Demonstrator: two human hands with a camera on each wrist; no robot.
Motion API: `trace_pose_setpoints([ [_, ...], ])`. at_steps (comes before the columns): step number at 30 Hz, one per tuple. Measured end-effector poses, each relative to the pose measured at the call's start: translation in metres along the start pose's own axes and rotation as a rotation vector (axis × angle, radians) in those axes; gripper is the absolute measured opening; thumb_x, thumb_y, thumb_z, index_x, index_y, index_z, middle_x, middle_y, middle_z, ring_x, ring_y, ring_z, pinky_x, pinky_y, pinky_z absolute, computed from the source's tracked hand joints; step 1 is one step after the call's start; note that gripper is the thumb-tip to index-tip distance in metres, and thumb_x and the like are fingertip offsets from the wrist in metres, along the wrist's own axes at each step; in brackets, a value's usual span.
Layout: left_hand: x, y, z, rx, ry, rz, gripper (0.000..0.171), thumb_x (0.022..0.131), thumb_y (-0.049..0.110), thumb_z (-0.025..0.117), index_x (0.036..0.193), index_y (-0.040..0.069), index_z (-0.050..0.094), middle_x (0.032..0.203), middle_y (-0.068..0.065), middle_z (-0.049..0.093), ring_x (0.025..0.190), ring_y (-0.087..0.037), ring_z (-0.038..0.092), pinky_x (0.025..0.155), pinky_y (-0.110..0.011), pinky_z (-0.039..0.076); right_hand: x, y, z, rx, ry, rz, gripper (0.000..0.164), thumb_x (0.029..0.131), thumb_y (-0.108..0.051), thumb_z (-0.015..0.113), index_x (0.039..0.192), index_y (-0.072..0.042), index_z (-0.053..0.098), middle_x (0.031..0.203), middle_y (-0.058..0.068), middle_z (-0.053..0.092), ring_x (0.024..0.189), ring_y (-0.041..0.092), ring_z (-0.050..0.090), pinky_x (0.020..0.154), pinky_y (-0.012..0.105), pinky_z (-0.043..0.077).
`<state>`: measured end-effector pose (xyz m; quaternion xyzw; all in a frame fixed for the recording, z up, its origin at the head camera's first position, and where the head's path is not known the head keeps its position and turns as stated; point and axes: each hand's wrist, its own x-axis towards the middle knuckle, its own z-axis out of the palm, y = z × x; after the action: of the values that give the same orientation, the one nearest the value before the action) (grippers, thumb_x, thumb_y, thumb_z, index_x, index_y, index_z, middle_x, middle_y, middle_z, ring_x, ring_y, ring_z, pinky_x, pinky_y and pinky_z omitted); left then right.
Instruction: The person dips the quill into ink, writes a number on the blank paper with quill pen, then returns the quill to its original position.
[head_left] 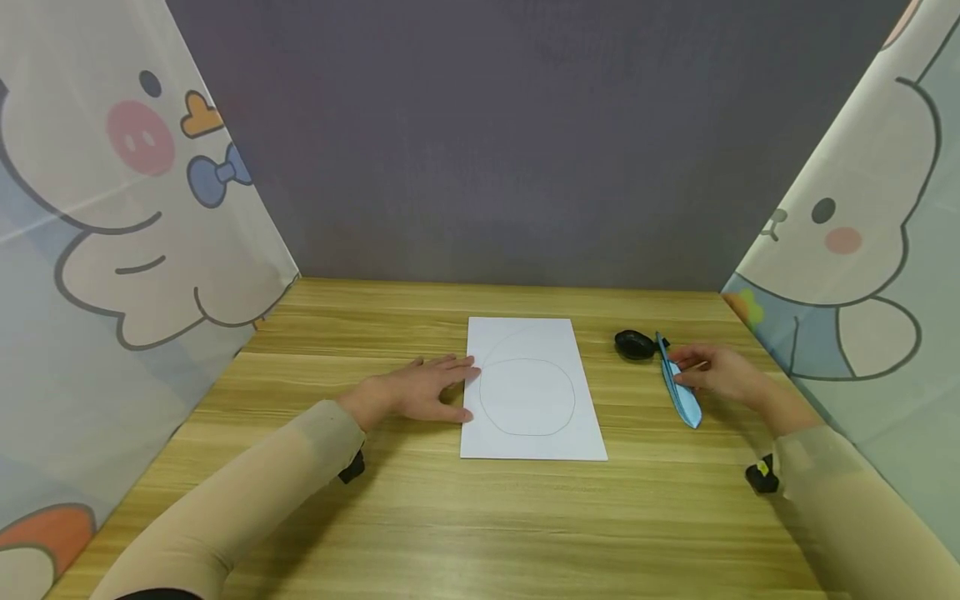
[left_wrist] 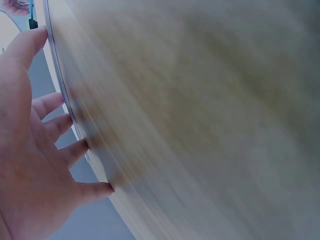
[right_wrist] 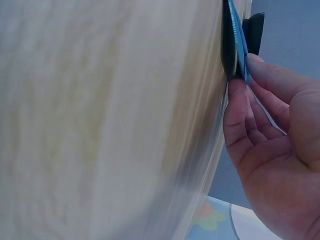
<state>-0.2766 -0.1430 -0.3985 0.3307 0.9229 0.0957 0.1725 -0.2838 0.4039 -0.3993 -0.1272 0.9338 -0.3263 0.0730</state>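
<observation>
A white sheet of paper (head_left: 528, 446) lies on the table, with a thin rounded outline and a fainter arc drawn on it. My left hand (head_left: 423, 390) rests at the sheet's left edge, its fingers spread and the fingertips on the paper; the left wrist view shows the same spread fingers. To the right of the paper, my right hand (head_left: 720, 373) pinches a slim light-blue pouch (head_left: 681, 393) between thumb and fingers. Seen from the right wrist, the pouch (right_wrist: 239, 40) has a toothed, zipper-like edge, and the thumb presses on one side of it.
Just left of the pouch's far end sits a small black rounded object (head_left: 635, 344). The wooden table (head_left: 420, 517) meets a dark grey panel (head_left: 495, 150) at the back. Cartoon-printed sheets (head_left: 855, 242) stand along both sides.
</observation>
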Motion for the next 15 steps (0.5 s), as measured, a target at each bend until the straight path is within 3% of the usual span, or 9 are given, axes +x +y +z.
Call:
trace_pose_setpoints([
  [4,0.003,0.002,0.0,0.013,0.013,-0.013,0.093,0.102,0.074,0.059,0.176,0.028,0.028,0.186,0.003,0.017,0.173,-0.029,0.016,0.133,-0.074,0.017,-0.002,0.001,0.0,0.002,-0.001,0.009,0.047,0.107,-0.016,0.073,0.144,0.009,0.062,0.129,0.028,0.069,0.096,0.008,0.07,0.073,0.028,0.06],
  [9,0.007,0.005,-0.001,0.013,0.033,-0.025,0.095,0.1,0.07,0.064,0.175,0.025,0.03,0.185,-0.002,0.022,0.171,-0.033,0.022,0.131,-0.075,0.021,-0.004,-0.002,-0.001,0.003,0.008,0.031,0.051,0.11,-0.02,0.07,0.15,0.008,0.058,0.139,0.032,0.065,0.102,0.012,0.07,0.072,0.03,0.06],
  [15,0.009,0.009,-0.002,-0.013,0.054,-0.052,0.092,0.097,0.064,0.071,0.173,0.027,0.034,0.185,-0.009,0.016,0.168,-0.041,0.027,0.128,-0.077,0.025,-0.003,-0.011,0.0,-0.054,0.082,0.046,0.057,0.113,-0.027,0.064,0.156,0.008,0.051,0.147,0.036,0.06,0.103,0.021,0.07,0.072,0.029,0.059],
])
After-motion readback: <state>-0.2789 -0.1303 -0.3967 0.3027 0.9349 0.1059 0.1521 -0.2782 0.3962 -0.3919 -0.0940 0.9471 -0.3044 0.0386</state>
